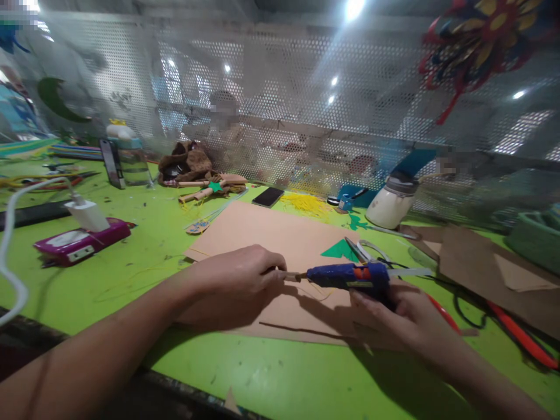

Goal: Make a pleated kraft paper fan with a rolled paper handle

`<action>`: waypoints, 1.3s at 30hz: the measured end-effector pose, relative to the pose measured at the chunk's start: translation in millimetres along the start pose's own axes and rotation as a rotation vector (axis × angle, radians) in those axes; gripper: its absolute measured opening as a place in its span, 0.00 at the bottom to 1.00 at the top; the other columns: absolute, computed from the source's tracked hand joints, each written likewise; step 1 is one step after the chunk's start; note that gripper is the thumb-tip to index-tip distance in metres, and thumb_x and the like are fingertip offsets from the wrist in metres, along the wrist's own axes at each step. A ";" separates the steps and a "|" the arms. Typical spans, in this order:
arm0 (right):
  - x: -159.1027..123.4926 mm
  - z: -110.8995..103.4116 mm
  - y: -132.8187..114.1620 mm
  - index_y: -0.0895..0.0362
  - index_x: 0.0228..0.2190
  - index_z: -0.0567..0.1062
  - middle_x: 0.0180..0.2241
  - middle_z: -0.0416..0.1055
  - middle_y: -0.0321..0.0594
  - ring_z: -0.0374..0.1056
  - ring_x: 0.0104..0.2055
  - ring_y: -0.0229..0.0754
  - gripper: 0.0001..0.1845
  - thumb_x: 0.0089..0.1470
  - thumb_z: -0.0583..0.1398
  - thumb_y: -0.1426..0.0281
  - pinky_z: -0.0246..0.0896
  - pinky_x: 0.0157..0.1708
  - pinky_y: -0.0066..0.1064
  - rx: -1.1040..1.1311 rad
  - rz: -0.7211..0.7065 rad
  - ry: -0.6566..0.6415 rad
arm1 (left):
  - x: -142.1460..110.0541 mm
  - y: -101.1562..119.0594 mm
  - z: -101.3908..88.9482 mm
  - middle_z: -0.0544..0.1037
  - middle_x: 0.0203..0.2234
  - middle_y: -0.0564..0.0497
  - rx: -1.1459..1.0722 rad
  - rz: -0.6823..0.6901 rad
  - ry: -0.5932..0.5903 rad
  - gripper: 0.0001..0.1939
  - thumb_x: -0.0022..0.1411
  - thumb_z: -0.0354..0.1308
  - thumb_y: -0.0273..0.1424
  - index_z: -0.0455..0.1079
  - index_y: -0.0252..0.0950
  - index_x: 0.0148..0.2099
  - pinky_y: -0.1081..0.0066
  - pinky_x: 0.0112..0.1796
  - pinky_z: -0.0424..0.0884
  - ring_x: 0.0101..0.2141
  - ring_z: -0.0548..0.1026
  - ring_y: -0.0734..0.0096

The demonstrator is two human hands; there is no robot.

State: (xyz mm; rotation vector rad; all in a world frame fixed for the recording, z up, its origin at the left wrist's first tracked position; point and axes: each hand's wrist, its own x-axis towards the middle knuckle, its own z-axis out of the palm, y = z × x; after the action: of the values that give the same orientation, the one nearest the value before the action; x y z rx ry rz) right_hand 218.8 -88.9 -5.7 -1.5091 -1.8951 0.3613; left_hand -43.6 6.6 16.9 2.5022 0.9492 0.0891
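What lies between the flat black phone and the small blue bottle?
The head view shows a loose heap of yellow strands between the phone and the blue bottle, plus a small black lid.

The right hand (411,309) mostly hides the handle of the glue gun (335,275).

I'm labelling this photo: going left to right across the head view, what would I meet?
Purple power strip → brown fuzzy bundle → flat black phone → yellow stringy shreds → small blue bottle → white grey-lidded jar → green tub.
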 end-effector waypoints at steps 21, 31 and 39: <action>-4.8 -3.6 -8.6 0.56 0.23 0.75 0.24 0.73 0.40 0.66 0.23 0.41 0.19 0.56 0.56 0.57 0.58 0.19 0.28 0.045 0.056 -0.057 | 3.8 -3.3 -5.2 0.77 0.33 0.49 -0.073 0.021 -0.093 0.18 0.66 0.43 0.41 0.71 0.37 0.41 0.71 0.33 0.64 0.32 0.71 0.66; 0.5 -1.2 0.1 0.56 0.17 0.69 0.21 0.68 0.38 0.61 0.21 0.37 0.20 0.55 0.56 0.58 0.54 0.17 0.27 0.065 0.062 -0.057 | 2.8 2.3 -8.9 0.76 0.34 0.49 -0.022 0.027 -0.098 0.18 0.67 0.43 0.39 0.72 0.37 0.42 0.72 0.33 0.63 0.33 0.71 0.67; -4.5 -2.4 -6.6 0.56 0.22 0.74 0.21 0.68 0.38 0.62 0.22 0.39 0.19 0.55 0.56 0.56 0.56 0.18 0.28 0.073 0.102 -0.063 | 2.9 -1.8 -7.1 0.76 0.33 0.51 -0.051 0.049 -0.103 0.16 0.67 0.43 0.37 0.70 0.37 0.40 0.73 0.32 0.63 0.32 0.71 0.69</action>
State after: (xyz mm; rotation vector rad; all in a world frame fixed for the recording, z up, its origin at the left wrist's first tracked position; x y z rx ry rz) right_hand 215.9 -95.4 -1.5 -1.5652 -1.8369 0.5248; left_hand -44.1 12.5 22.2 2.4579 0.8344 -0.0003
